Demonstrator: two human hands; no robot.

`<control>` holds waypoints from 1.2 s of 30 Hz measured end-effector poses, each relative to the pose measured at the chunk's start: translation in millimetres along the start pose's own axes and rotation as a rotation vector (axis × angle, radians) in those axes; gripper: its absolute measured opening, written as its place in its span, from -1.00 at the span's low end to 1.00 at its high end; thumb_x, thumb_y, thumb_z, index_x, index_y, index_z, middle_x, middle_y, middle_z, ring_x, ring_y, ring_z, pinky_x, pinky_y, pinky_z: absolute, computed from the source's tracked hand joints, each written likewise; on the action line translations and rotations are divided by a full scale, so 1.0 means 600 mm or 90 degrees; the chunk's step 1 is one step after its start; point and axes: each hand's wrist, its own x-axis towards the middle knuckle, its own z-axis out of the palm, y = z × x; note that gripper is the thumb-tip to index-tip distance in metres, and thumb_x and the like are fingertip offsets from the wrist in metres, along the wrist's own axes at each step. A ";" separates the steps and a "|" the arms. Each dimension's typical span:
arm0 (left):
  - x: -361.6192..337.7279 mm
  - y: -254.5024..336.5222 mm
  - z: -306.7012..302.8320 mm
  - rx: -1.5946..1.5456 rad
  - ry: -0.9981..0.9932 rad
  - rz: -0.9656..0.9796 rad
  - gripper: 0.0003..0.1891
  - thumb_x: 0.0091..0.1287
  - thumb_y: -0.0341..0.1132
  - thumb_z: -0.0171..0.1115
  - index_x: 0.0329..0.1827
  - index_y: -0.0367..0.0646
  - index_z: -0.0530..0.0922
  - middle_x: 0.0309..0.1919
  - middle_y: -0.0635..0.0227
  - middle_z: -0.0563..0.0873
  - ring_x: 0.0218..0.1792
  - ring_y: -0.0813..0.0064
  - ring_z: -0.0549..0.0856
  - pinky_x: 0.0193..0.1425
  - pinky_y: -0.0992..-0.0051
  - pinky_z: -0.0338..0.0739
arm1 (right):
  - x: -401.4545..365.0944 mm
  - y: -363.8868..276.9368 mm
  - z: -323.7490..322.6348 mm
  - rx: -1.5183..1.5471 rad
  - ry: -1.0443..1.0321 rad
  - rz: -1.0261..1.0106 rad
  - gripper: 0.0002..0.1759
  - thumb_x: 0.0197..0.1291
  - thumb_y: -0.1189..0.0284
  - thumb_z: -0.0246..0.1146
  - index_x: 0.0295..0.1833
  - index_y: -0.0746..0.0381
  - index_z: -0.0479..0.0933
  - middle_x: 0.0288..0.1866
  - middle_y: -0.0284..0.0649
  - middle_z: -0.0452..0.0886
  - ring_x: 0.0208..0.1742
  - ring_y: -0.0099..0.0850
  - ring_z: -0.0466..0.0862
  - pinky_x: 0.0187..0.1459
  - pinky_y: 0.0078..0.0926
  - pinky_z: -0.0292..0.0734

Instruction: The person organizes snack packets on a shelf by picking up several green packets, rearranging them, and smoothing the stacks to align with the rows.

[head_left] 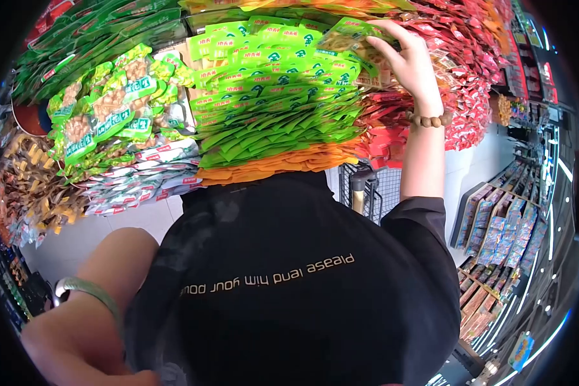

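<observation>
My right hand (405, 58), with a beaded bracelet at the wrist, reaches over the display and pinches a green snack packet (347, 37) by its right edge between thumb and fingers. The packet has a clear part showing its contents. It lies over rows of bright green packets (264, 96) with red and dark print. Raised close to the camera at the lower left is my left hand (77, 341), below a pale green bangle (90, 287). It is near my black shirt (302, 321), its fingers blurred and partly cut off.
Peanut-like snack packs (116, 109) fill the left of the display, with dark green packets (109, 32) behind. Red packets (460, 83) are heaped on the right. A wire cart (383, 190) stands under the display edge. Stocked shelves (502, 219) line the far right.
</observation>
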 end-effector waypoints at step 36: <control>-0.136 -0.402 -0.049 0.742 -0.397 -0.338 -0.59 0.29 -0.28 0.30 0.14 -0.32 0.54 0.14 0.06 0.58 0.20 0.07 0.54 0.32 0.16 0.42 | -0.024 -0.034 -0.007 0.061 0.114 -0.100 -0.61 0.09 0.80 0.12 0.00 0.31 0.65 0.05 -0.13 0.70 0.14 -0.20 0.65 0.22 -0.33 0.49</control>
